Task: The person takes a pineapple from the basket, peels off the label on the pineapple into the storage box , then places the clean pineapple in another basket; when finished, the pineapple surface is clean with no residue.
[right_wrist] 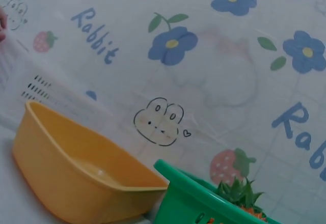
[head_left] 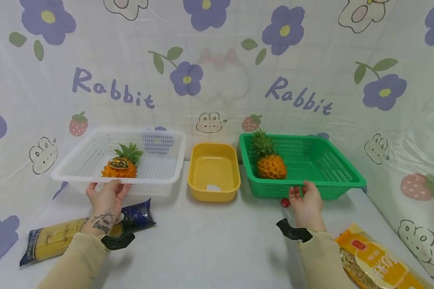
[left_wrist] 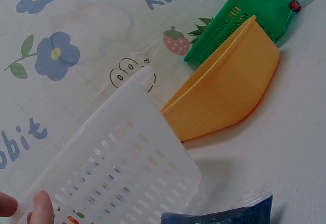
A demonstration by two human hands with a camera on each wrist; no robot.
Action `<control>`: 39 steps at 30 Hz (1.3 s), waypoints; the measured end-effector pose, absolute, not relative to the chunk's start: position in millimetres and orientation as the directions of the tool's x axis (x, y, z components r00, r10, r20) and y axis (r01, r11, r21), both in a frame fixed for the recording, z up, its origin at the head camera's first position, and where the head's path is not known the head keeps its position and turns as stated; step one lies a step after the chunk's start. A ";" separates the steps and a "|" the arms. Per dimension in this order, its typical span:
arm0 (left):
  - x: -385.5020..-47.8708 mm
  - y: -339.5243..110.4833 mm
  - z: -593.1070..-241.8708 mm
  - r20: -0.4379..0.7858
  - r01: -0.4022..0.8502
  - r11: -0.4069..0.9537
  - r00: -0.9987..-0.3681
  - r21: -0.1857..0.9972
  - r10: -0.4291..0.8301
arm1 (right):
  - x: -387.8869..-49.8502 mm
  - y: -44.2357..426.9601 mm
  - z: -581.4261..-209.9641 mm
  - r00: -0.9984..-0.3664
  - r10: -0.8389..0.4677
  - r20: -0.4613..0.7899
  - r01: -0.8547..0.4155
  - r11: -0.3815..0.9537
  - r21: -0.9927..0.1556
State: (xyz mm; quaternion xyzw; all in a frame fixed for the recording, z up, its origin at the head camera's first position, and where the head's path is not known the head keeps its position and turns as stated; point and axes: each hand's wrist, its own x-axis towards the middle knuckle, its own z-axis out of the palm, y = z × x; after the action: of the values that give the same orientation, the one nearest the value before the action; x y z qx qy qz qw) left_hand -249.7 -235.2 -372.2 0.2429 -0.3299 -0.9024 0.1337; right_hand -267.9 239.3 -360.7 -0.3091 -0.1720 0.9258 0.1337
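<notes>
My left hand [head_left: 106, 200] grips the front rim of the white plastic basket [head_left: 162, 188], with fingertips either side of the rim in the left wrist view. Inside that basket a pineapple [head_left: 121, 164] with a dark label leans near the front wall. At the front rim of the green plastic basket [head_left: 267, 188], my right hand [head_left: 306, 202] holds on, fingers curled below the edge. Another pineapple [head_left: 271, 165] lies in the green basket's left side, crown toward the back. The right wrist view does not show the right hand.
Between the baskets stands a yellow tub [head_left: 214, 194] with a whitish patch inside. A pasta packet [head_left: 58, 241] lies under the left forearm. A small red object [head_left: 285, 202] sits beside the right fingers. An orange-yellow food bag [head_left: 377, 261] lies front right. Patterned cloth hangs behind.
</notes>
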 end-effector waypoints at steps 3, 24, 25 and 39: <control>-250.2 -235.9 -372.7 -0.346 0.083 -0.743 -0.847 0.664 -0.403 | -271.0 240.7 -364.6 -0.792 0.335 -0.510 -0.143 -0.915 -0.378; -241.1 -238.2 -346.6 0.161 0.090 0.138 -0.698 0.986 -0.697 | -277.4 242.9 -371.9 -0.805 0.313 -0.503 -0.139 -0.925 -0.354; -242.3 -240.3 -339.2 0.227 0.082 0.246 -0.725 0.966 -0.650 | -277.5 243.0 -371.4 -0.802 0.317 -0.506 -0.139 -0.924 -0.357; -297.4 -263.8 -253.9 0.099 0.111 0.948 -0.991 0.298 0.085 | -277.0 242.0 -370.3 -0.796 0.336 -0.504 -0.135 -0.909 -0.394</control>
State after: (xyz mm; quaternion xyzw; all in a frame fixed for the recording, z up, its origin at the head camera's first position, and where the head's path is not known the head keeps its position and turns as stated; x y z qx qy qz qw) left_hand -297.4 -263.8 -253.9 -0.0498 -0.9860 -0.1534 0.0422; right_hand -277.0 242.0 -370.3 -0.2937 -0.1714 0.9319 0.1262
